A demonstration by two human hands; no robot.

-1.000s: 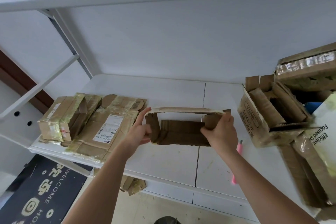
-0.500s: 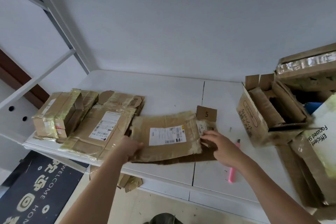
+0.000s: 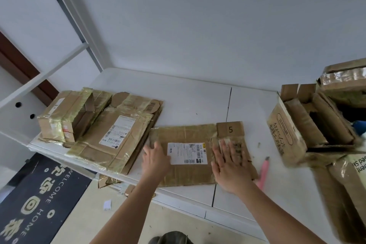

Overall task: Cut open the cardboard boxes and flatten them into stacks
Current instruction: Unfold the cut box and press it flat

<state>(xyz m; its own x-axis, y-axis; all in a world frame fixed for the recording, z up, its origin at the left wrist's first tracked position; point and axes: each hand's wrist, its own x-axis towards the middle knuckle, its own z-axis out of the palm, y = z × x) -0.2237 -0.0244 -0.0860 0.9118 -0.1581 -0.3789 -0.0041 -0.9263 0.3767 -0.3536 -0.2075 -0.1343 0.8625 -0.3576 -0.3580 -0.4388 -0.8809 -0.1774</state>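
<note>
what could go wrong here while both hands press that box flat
The pink cutter lies on the table beside the right hand; a sideways slide of that hand might brush its tip. The flattened box sits close to the table's front edge, so the left hand pushing toward the stack of flattened boxes could tip it off.

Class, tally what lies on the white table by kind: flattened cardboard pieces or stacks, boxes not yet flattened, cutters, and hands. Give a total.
Flattened cardboard: 2, the flattened box under both hands and the flattened stack
Unflattened boxes: at least 3, some cropped
Pink cutter: 1
Hands: 2, left hand, right hand
Total: at least 8
</note>
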